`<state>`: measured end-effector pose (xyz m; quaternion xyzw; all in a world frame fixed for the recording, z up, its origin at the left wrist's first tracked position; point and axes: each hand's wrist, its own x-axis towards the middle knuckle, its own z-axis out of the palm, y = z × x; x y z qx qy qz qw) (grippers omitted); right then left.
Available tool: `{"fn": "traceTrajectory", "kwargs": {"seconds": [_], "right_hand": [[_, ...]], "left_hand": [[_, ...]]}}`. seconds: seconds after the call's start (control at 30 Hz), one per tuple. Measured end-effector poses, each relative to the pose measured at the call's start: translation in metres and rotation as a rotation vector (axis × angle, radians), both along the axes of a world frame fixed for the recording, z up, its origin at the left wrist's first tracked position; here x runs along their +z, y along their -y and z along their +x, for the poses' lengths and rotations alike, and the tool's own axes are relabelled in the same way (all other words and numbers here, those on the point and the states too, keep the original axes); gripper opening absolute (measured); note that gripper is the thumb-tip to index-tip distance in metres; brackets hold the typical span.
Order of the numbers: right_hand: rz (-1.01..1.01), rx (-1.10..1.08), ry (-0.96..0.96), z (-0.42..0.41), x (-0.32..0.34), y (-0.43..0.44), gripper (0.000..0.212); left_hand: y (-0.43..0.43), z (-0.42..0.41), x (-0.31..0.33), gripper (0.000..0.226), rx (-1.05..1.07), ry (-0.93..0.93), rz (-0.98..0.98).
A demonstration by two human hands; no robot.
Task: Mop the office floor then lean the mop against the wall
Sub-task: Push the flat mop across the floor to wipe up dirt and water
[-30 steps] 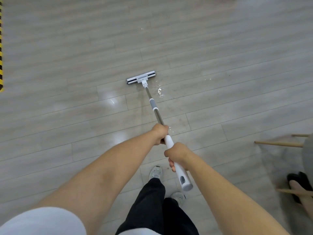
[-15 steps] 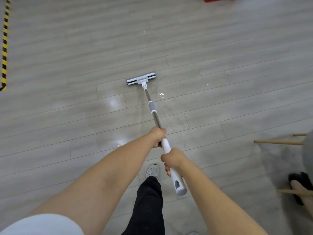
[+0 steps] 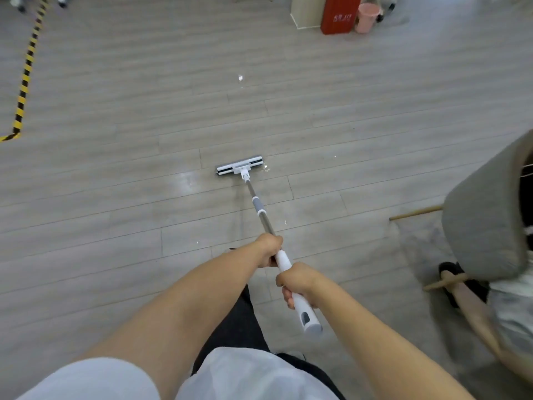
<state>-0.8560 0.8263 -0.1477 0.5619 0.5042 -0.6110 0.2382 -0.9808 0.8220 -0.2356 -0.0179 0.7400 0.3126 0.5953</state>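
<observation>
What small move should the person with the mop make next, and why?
Probably slide the mop head slightly right: white specks lie on the floor just off its right end. The left hand and right hand both grip the handle, so no regrip seems needed.

Yellow-black hazard tape (image 3: 24, 82) left, red box (image 3: 340, 13) beside perhaps a pink bin (image 3: 367, 17), grey chair (image 3: 484, 220) right.

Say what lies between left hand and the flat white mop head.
Head view: from left hand to flat white mop head runs only the silver pole, carrying a grey collar.
</observation>
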Motion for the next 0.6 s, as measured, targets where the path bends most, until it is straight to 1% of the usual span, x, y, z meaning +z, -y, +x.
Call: {"fn": "traceTrajectory", "kwargs": {"seconds": [0.17, 0.27, 0.37, 0.47, 0.6], "right_hand": [[-0.004, 0.013, 0.026, 0.063, 0.020, 0.034, 0.027], [-0.007, 0.019, 0.024, 0.081, 0.035, 0.037, 0.019], [-0.002, 0.010, 0.003, 0.084, 0.053, 0.031, 0.003], [0.016, 0.007, -0.019, 0.078, 0.068, 0.023, 0.005], [0.047, 0.001, -0.025, 0.073, 0.082, 0.012, 0.003]], "left_hand": [[0.036, 0.062, 0.012, 0.028, -0.004, 0.040, 0.004], [0.041, 0.079, 0.016, 0.025, 0.015, 0.070, 0.018], [0.035, 0.081, 0.021, 0.017, 0.053, 0.101, 0.050], [0.026, 0.074, 0.024, 0.008, 0.122, 0.102, 0.067], [0.011, 0.070, 0.026, 0.007, 0.218, 0.114, 0.095]]}}
